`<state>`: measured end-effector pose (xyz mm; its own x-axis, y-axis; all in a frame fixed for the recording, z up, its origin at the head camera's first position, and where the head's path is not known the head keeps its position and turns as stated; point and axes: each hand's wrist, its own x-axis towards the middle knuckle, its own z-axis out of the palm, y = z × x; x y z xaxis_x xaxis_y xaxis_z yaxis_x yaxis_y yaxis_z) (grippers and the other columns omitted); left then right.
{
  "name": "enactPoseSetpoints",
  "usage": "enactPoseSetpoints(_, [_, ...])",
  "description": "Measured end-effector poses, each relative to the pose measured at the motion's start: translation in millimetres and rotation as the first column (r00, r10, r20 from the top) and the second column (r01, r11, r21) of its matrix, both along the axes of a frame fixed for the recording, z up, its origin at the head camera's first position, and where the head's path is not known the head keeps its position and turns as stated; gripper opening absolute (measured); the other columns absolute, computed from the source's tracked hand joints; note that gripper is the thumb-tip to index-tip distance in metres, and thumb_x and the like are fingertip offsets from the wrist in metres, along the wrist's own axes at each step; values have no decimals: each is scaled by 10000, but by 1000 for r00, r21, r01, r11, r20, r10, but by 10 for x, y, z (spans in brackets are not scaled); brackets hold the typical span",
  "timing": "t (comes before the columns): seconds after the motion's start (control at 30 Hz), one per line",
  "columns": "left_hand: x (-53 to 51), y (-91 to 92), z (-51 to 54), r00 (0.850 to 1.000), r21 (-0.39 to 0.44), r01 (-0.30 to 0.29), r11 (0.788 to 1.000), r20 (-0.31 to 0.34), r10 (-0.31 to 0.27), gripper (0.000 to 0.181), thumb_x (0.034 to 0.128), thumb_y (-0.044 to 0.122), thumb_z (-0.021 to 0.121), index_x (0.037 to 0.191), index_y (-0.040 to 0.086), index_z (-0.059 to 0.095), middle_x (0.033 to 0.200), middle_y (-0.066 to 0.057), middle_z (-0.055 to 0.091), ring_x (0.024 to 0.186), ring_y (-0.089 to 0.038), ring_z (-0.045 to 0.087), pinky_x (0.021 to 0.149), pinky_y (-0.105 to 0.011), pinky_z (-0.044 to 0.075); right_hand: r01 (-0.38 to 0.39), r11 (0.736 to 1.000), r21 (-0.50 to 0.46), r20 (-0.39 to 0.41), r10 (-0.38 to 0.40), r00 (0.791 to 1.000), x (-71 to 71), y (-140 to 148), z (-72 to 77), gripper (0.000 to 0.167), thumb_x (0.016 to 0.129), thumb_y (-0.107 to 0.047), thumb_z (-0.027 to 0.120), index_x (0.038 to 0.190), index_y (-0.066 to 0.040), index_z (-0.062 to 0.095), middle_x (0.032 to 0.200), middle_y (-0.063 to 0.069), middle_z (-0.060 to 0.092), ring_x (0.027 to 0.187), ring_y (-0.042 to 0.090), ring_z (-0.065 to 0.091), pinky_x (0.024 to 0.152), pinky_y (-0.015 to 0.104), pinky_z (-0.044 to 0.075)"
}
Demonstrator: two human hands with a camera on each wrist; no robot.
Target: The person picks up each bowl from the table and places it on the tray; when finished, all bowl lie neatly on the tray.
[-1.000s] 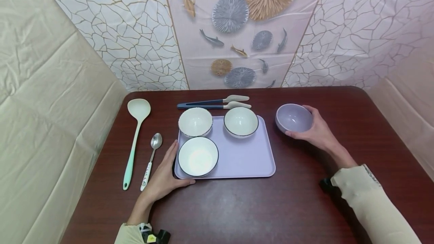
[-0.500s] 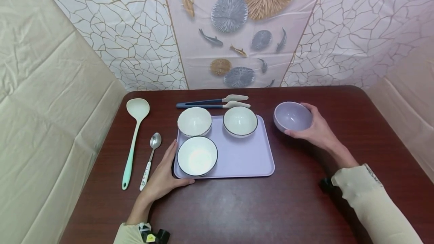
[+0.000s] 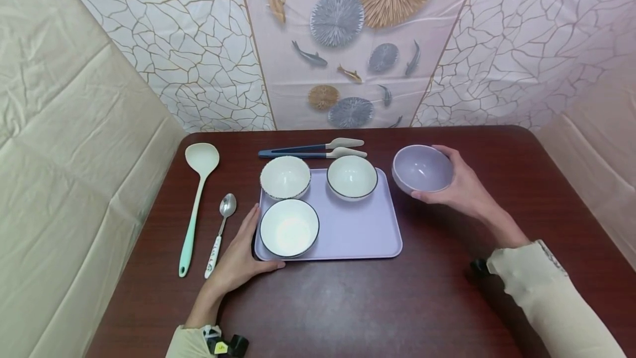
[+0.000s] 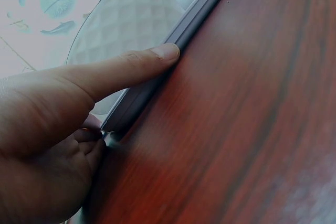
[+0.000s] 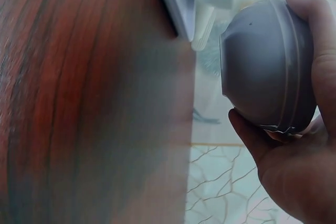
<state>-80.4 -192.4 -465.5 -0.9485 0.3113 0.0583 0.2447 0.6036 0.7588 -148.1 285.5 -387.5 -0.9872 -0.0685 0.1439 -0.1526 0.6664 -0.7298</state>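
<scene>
In the head view, my right hand grips a purple bowl by its right side. The right wrist view shows the bowl raised off the table, thumb and fingers spread around it. My left hand holds the front left corner of a lilac tray. In the left wrist view its thumb lies against the tray rim, with the other fingers bent beside the corner. On the tray sit a back left white bowl, a back right white bowl and a front left white bowl.
Blue-handled tongs lie behind the tray. To its left are a mint-handled ladle or turner and a metal spoon with a white handle. A patterned cloth hangs behind the dark wooden table.
My right hand has brought the purple bowl a little to the left, nearer the tray, and upward. My left hand and the tray stay in place.
</scene>
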Motion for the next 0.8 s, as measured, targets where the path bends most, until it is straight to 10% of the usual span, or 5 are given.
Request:
enactPoseSetpoints(0.57, [-2,4,0,1000,0,1,1000,-3,-1,1303,634,502,898,1582,110,96,1623,-87,95,1449,-275,185,1064,-530,310,-186,981,-55,-35,184,982,393,-545,538,1052,579,-99,952,1441,-23,354,1328,173,499,1083,306,539,836,266,449])
enactPoseSetpoints(0.8, [6,6,6,1000,6,-1,1000,-3,1,1310,625,473,913,1582,107,97,1625,-78,92,1449,-265,186,1063,-529,313,-261,963,-67,-51,258,965,477,-714,500,1075,547,-103,967,1432,-8,364,1338,162,496,1106,285,531,866,302,457])
